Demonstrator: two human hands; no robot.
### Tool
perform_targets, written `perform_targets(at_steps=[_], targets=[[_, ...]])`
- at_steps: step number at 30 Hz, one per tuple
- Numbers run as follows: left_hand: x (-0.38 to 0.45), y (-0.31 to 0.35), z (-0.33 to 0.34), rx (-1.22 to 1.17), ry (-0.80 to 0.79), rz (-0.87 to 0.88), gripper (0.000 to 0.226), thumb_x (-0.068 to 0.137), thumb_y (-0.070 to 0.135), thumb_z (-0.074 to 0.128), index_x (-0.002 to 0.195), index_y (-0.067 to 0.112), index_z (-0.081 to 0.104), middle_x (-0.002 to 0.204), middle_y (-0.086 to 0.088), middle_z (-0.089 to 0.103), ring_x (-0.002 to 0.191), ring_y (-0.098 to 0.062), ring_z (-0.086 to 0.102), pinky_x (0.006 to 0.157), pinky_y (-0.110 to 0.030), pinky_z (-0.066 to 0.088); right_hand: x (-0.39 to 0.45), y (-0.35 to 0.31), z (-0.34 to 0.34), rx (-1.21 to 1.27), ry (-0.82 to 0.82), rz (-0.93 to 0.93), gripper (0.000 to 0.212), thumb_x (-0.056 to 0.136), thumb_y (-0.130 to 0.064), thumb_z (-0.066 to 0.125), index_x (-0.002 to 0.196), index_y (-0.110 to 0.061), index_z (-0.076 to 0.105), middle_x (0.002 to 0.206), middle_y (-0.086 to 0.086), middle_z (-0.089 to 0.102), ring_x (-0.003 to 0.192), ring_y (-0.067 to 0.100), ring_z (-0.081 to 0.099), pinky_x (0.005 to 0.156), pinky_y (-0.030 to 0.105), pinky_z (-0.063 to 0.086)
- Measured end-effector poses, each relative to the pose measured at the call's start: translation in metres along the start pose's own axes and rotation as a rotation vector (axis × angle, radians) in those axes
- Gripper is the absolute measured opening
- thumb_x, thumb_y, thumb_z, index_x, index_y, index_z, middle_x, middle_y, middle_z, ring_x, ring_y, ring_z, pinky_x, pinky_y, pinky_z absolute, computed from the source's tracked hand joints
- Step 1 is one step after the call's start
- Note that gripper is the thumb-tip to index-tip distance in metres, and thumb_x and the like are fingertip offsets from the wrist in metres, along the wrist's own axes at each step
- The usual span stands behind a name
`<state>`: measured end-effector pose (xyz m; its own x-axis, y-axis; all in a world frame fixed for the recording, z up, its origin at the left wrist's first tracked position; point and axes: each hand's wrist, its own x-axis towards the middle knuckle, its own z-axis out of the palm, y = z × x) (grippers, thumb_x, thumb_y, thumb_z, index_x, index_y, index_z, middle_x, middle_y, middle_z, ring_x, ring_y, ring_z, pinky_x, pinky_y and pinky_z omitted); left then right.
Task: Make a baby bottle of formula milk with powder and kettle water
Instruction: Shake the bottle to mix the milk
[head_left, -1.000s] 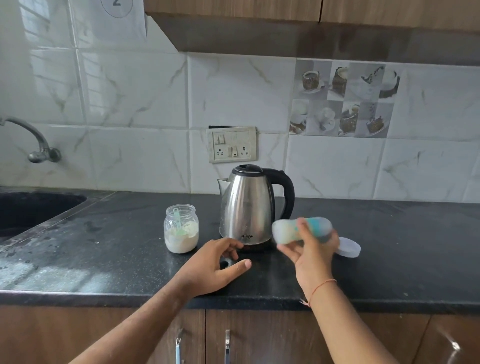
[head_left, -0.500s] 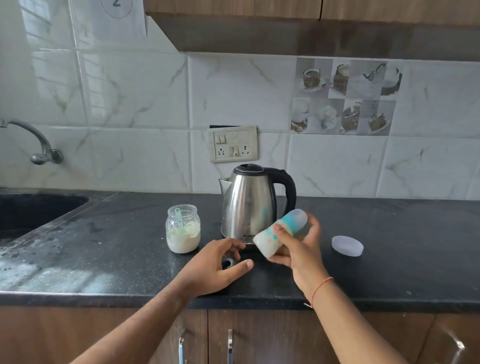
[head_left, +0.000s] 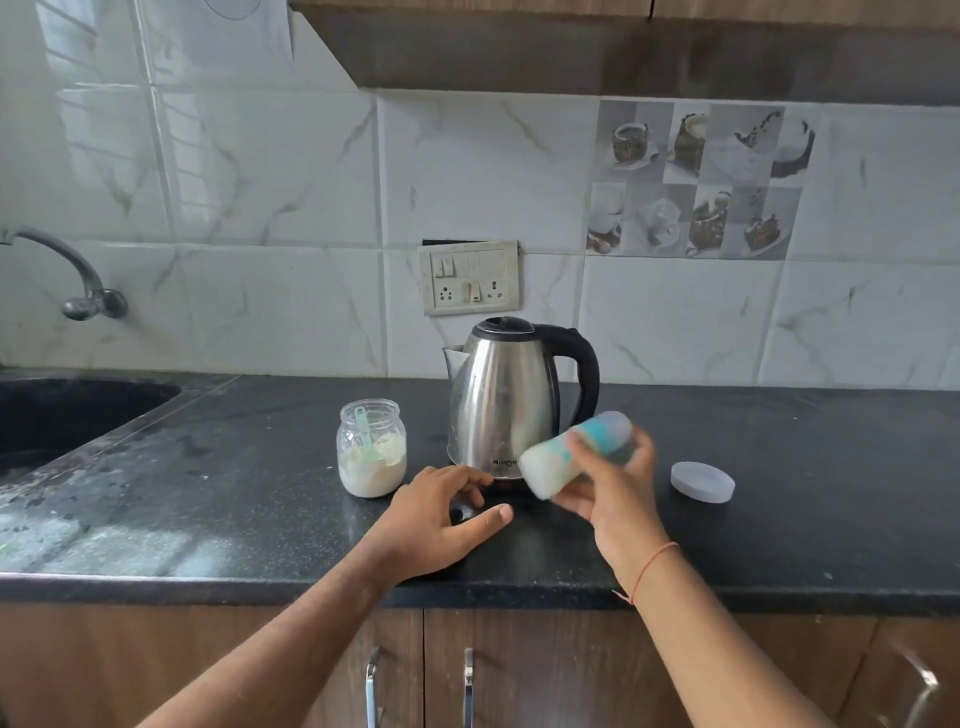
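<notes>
Black stone countertop (head_left: 208, 499), sink (head_left: 62, 421), wall tap (head_left: 78, 280), switch socket plate (head_left: 469, 277), wooden cabinet doors (head_left: 545, 675)

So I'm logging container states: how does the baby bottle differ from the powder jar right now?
The baby bottle is gripped in the right hand, tilted in the air and blurred; the powder jar stands upright on the counter. The jar is open-topped with a scoop inside; the bottle looks capped. Both hold something white.
</notes>
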<state>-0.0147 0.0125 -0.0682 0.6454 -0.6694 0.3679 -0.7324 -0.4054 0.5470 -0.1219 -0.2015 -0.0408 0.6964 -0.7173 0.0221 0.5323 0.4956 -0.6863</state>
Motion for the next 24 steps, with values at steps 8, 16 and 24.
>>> perform_targets(at_steps=[8,16,24], targets=[[0.006,-0.003,0.004,0.131,-0.013,-0.089,0.090,0.080,0.100,0.036,0.147,0.044,0.059,0.116,0.030,0.068,0.126,-0.003,0.051,0.100,-0.041,0.036,-0.001,-0.003,0.001,0.016,0.031,-0.075,0.074,0.093,-0.008,0.082,0.147,-0.034,0.039,0.134,0.008,0.059,0.114,0.039,0.072,0.075,0.059,0.067],[0.005,0.003,0.003,0.186,-0.055,-0.089,0.091,0.079,0.101,0.032,0.151,0.051,0.054,0.114,0.031,0.061,0.122,-0.004,0.047,0.101,-0.038,0.033,-0.003,-0.004,0.002,0.022,0.011,-0.068,0.074,0.094,-0.009,0.082,0.147,-0.034,0.038,0.134,0.008,0.058,0.114,0.037,0.073,0.068,0.049,0.067],[0.003,0.009,0.002,0.261,-0.108,-0.048,0.076,0.090,0.095,0.036,0.158,0.061,0.039,0.125,0.032,0.051,0.130,-0.007,0.043,0.106,-0.039,0.030,-0.008,-0.007,0.001,0.025,0.077,-0.133,0.069,0.096,-0.009,0.079,0.146,-0.030,0.037,0.137,0.011,0.058,0.111,0.035,0.073,0.070,0.052,0.068]])
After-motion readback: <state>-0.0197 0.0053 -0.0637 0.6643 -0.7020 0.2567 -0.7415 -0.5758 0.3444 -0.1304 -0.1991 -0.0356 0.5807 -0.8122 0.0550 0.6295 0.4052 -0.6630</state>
